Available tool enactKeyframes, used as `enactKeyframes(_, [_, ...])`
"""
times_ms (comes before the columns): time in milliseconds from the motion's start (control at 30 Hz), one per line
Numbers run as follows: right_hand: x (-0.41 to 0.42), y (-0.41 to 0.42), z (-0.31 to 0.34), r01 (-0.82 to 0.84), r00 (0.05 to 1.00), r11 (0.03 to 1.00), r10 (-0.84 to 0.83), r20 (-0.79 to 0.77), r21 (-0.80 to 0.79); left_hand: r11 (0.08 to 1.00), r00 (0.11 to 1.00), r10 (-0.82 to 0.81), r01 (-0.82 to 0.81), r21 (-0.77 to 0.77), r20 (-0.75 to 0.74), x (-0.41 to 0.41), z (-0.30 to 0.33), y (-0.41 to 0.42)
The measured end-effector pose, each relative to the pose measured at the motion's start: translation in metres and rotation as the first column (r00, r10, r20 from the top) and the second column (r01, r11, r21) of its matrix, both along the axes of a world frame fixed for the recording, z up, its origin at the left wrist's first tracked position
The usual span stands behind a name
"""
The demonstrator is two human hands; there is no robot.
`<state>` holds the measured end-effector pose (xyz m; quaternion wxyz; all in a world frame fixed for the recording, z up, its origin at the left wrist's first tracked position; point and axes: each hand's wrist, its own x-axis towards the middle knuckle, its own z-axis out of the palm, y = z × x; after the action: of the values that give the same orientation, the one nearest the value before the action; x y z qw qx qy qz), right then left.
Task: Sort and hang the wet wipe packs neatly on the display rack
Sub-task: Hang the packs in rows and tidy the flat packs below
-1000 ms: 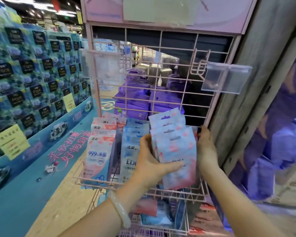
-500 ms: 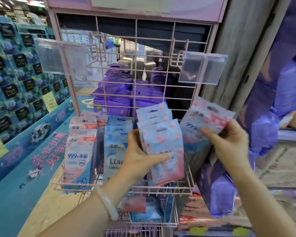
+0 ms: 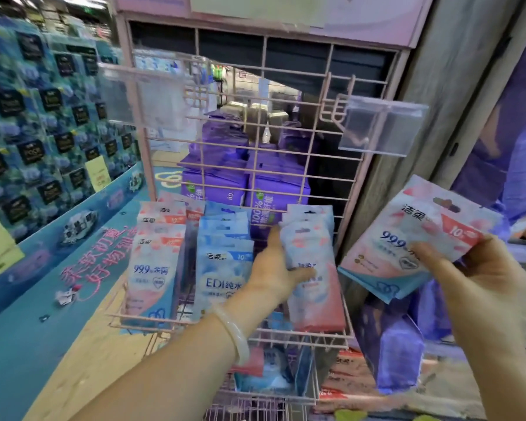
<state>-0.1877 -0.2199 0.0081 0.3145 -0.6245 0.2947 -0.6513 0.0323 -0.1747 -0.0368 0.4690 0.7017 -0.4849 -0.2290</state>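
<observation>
One pack [image 3: 413, 238] in right fingers [image 3: 431, 253].

Rack [image 3: 301, 141] upright at centre, wall [image 3: 438, 86] at right, box display [image 3: 43, 117] at left. Three rows of packs hanging low on rack front: left row [image 3: 155, 268], middle row [image 3: 222, 268], right row [image 3: 313, 268]. Left hand [image 3: 274, 268] on front of right row. Loose pack [image 3: 413, 238] in right hand [image 3: 480, 275], right of rack, apart from it. Stacked packs [image 3: 243, 177] behind grid. Tag holder [image 3: 380, 129] on hook at upper right.
</observation>
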Motion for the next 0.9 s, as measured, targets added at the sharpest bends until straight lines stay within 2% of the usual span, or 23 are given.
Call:
enactKeyframes(67, [0.010,0.000,-0.001,-0.048,0.997,0.996,0.052,-0.064,0.069,0.998,0.991,-0.008,0.000,0.059,0.136,-0.002,0.002,0.003])
enactKeyframes(133, [0.025,-0.001,-0.010,-0.085,0.980,0.981,0.114,-0.163,0.176,0.996,0.984,-0.006,-0.011,0.093,0.179,-0.004,0.001,0.004])
enactKeyframes(200, [0.037,0.003,-0.019,-0.112,0.961,0.963,0.168,-0.221,0.245,0.977,0.976,-0.018,-0.029,0.211,0.216,-0.008,-0.001,0.005])
enactKeyframes(233, [0.042,0.007,-0.021,-0.118,0.953,0.962,0.180,-0.243,0.247,0.956,0.974,-0.039,-0.028,0.291,0.224,-0.011,-0.003,0.006])
enactKeyframes(300, [0.046,0.014,-0.014,-0.123,0.948,0.971,0.175,-0.264,0.203,0.936,0.990,-0.052,0.004,0.352,0.128,-0.017,0.000,0.014])
enactKeyframes(333, [0.047,0.019,-0.007,-0.134,0.952,0.976,0.175,-0.252,0.174,0.951,0.994,-0.063,0.033,0.307,0.086,-0.017,0.004,0.022])
enactKeyframes(400, [0.049,0.029,0.005,-0.188,0.959,0.974,0.210,-0.188,0.126,0.999,0.991,-0.045,0.041,0.036,0.129,-0.010,0.012,0.048])
enactKeyframes(467, [0.059,0.039,0.011,-0.258,0.955,0.960,0.270,-0.123,0.107,0.951,0.986,0.105,-0.060,-0.304,0.132,0.011,0.014,0.077])
enactKeyframes(500, [0.068,0.043,0.009,-0.298,0.947,0.948,0.308,-0.088,0.110,0.902,0.972,0.204,-0.140,-0.409,0.115,0.025,0.013,0.090])
enactKeyframes(567, [0.092,0.051,0.001,-0.378,0.922,0.913,0.387,-0.031,0.155,0.812,0.912,0.409,-0.345,-0.471,0.038,0.061,0.005,0.108])
enactKeyframes(633, [0.125,0.060,-0.006,-0.429,0.896,0.883,0.443,-0.036,0.192,0.751,0.824,0.545,-0.562,-0.346,-0.154,0.101,-0.003,0.118])
enactKeyframes(700, [0.161,0.068,-0.005,-0.469,0.876,0.860,0.482,-0.020,0.199,0.686,0.706,0.617,-0.699,-0.201,-0.348,0.136,-0.008,0.127])
enactKeyframes(767, [0.196,0.077,-0.002,-0.464,0.880,0.867,0.475,-0.022,0.181,0.663,0.639,0.627,-0.738,-0.126,-0.446,0.159,-0.011,0.134])
enactKeyframes(800, [0.212,0.082,-0.002,-0.441,0.887,0.881,0.457,-0.062,0.172,0.681,0.634,0.598,-0.724,-0.104,-0.490,0.167,-0.012,0.137])
enactKeyframes(867, [0.240,0.092,-0.012,-0.391,0.861,0.892,0.441,-0.253,0.225,0.762,0.664,0.493,-0.642,-0.089,-0.562,0.176,-0.014,0.140])
enactKeyframes(900, [0.251,0.099,-0.020,-0.359,0.800,0.892,0.446,-0.402,0.275,0.811,0.701,0.438,-0.579,-0.090,-0.563,0.176,-0.015,0.142])
